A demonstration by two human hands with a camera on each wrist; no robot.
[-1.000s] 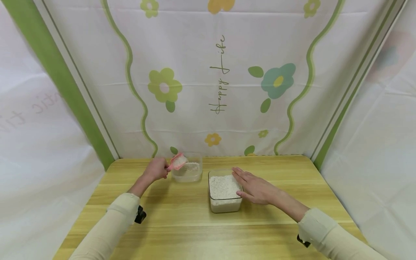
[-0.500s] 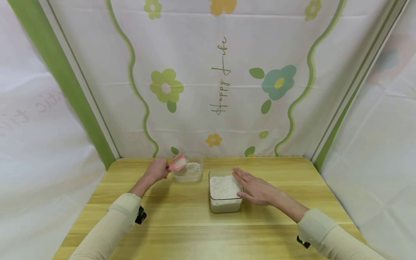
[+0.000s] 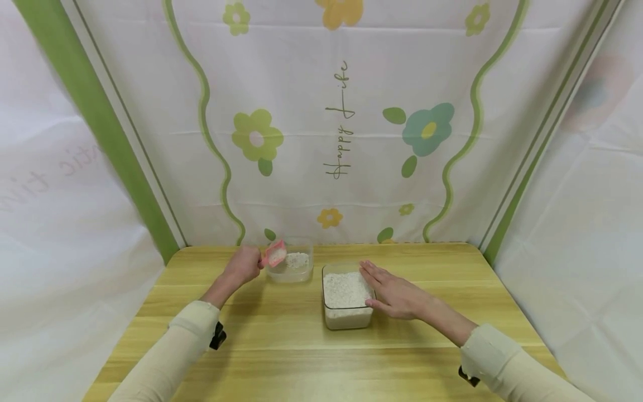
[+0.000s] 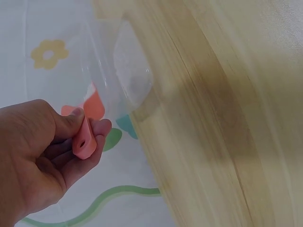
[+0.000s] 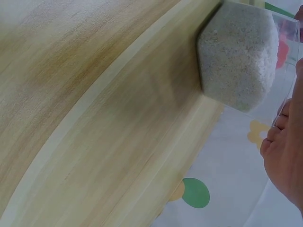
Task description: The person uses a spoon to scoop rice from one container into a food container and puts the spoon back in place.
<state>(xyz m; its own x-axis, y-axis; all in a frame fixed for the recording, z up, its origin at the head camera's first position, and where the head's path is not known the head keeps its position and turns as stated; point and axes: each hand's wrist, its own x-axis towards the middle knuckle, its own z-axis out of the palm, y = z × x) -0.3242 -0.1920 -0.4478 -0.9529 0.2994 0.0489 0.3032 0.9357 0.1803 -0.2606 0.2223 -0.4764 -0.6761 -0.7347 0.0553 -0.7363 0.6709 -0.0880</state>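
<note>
My left hand (image 3: 243, 264) grips the handle of a pink scoop (image 3: 276, 254), with the thumb pressed on the handle (image 4: 85, 142) in the left wrist view. White grainy powder lies in the scoop's bowl, which overlaps the left side of a low clear plastic container (image 3: 290, 277). A small mound of the same powder (image 3: 297, 260) is on that container's floor. My right hand (image 3: 399, 293) rests on the right rim of a taller clear container (image 3: 349, 320), its fingers straight. That container is filled well up with white powder (image 5: 239, 56).
Both containers stand on a wood-grain table (image 3: 281, 363), the low one near the back edge. Behind the table hangs a white curtain (image 3: 296, 184) with printed flowers, and more white cloth closes in both sides.
The scoop has shifted slightly down and left over the low container, its bowl turned a little. The powder mound there shows more fully. My right hand has stayed on the taller container.
</note>
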